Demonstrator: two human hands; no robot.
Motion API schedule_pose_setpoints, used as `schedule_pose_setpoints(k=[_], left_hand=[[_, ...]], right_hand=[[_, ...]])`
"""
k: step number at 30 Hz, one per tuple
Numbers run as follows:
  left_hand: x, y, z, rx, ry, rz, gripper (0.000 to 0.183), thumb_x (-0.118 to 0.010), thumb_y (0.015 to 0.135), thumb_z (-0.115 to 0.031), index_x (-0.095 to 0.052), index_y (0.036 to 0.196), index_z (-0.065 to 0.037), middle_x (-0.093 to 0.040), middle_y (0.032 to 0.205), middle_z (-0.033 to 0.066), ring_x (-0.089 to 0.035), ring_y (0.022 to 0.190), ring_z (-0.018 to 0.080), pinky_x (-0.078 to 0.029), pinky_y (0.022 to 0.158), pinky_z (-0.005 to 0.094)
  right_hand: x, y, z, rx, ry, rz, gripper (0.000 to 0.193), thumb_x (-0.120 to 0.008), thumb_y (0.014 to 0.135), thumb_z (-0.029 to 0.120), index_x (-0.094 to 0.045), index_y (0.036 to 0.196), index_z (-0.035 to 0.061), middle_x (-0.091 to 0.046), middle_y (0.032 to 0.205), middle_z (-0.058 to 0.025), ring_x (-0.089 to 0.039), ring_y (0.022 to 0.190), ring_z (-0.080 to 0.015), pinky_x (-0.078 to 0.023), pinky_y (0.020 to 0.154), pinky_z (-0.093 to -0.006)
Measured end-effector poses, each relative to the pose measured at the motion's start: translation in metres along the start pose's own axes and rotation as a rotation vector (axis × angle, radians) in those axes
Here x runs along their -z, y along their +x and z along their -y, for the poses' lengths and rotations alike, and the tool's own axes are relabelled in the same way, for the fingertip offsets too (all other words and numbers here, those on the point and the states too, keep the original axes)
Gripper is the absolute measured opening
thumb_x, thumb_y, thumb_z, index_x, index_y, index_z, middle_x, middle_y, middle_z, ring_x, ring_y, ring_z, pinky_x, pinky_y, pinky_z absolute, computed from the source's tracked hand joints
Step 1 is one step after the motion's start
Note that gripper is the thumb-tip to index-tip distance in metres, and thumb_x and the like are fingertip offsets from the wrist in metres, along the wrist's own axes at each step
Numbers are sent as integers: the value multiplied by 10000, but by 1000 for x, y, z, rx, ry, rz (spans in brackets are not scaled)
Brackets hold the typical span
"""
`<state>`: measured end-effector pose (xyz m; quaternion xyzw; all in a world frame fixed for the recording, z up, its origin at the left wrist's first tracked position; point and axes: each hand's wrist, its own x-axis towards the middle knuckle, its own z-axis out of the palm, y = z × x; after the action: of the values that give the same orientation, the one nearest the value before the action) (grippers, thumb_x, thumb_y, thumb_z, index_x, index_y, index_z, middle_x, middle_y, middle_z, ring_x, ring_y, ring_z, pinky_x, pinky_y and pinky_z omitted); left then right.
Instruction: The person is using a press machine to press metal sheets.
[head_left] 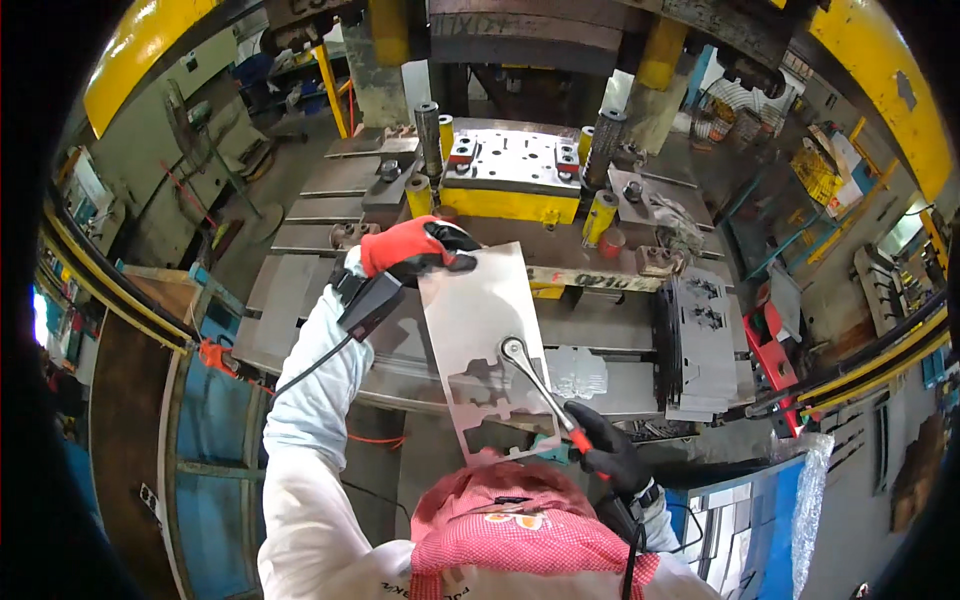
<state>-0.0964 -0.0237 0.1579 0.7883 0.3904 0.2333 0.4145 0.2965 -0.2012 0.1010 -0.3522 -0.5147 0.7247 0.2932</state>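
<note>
My left hand, in a red and black glove, grips the upper left corner of a flat metal sheet. The sheet is tilted in front of me, and its lower part has irregular cut-outs. My right hand, in a black glove, is closed around the red grip of a ratchet wrench. The round head of the wrench lies over the sheet's face; whether it touches cannot be told. Beyond the sheet sits a press die with a pale perforated top on a yellow base.
Dark guide posts and yellow cylinders stand around the die. At the right of the press bed lies a stack of cut metal sheets. A thin cut metal piece is beside my sheet. A red bin stands farther right.
</note>
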Motion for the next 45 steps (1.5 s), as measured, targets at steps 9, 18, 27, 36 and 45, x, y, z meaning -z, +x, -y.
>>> schedule_pose_setpoints(k=[9, 18, 27, 36, 45], left_hand=[[-43, 25, 11, -110, -1456, -364, 537, -412, 845, -512, -507, 1139, -73, -602, 1004, 102, -591, 868, 242, -474, 789, 353], [-141, 25, -16, 5, -1399, -460, 558, -308, 881, -522, -455, 1194, -85, -570, 1079, 139, -609, 835, 245, -491, 753, 363], [-132, 61, -15, -57, -1543, -518, 453, -348, 917, -339, -485, 1120, 42, -599, 999, 187, -622, 836, 243, -508, 765, 329], [-138, 72, -4, -194, -1580, -545, 475, -339, 918, -316, -437, 1128, 98, -574, 1020, 229, -606, 894, 280, -513, 786, 332], [-138, 74, 1, -102, -1691, -588, 473, -331, 913, -308, -439, 1121, 103, -568, 1014, 247, -598, 896, 319, -513, 794, 355]], right_hand=[[3, 71, 36, 185, 161, -161, 622, -555, 738, 254, -365, 1271, -5, -547, 898, -41, -473, 610, -60, -389, 500, -208], [44, 201, 75, 126, 390, -109, 434, -541, 804, 320, -473, 1152, 69, -465, 754, -3, -442, 491, -76, -310, 378, -178], [48, 200, 87, 92, 222, -68, 470, -529, 819, 346, -458, 1189, 65, -489, 796, -6, -512, 621, -93, -393, 465, -208], [65, 200, 95, 101, 99, -31, 478, -552, 794, 262, -469, 1193, 13, -530, 869, -7, -521, 714, -78, -433, 591, -190], [22, 162, 97, 261, 26, -127, 533, -504, 822, 262, -353, 1278, 33, -538, 738, -43, -468, 541, -57, -377, 451, -186]])
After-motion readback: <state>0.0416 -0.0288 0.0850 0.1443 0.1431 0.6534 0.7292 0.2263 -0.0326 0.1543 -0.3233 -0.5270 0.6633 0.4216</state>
